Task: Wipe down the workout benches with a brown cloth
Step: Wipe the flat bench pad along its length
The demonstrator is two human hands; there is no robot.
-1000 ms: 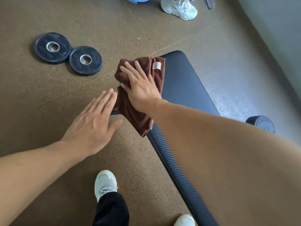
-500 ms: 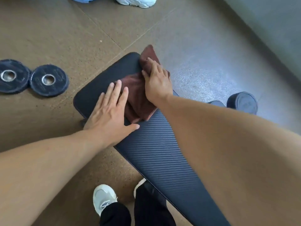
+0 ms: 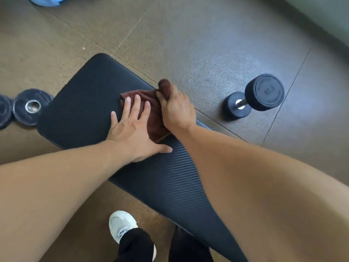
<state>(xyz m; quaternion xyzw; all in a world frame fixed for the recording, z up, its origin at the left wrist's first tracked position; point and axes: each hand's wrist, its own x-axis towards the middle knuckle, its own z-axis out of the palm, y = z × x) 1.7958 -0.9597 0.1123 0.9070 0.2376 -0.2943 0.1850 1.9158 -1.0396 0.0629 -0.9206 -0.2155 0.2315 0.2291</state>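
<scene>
A dark ribbed workout bench (image 3: 85,103) runs diagonally from upper left to lower right. A folded brown cloth (image 3: 154,121) lies on its right side near the far end. My left hand (image 3: 134,127) lies flat with straight fingers, partly on the cloth and partly on the pad. My right hand (image 3: 176,108) is at the bench's right edge, its fingers curled round a bunched part of the cloth that sticks up past the edge.
A black dumbbell (image 3: 255,97) lies on the floor right of the bench. Two weight plates (image 3: 28,106) lie left of it on the brown rubber floor. My white shoe (image 3: 122,225) and dark trouser legs stand at the bottom. Something blue (image 3: 45,0) sits at the top left.
The cloth and my right hand have moved across the bench from its left edge to its right edge. My left hand came down from above the floor onto the pad and cloth.
</scene>
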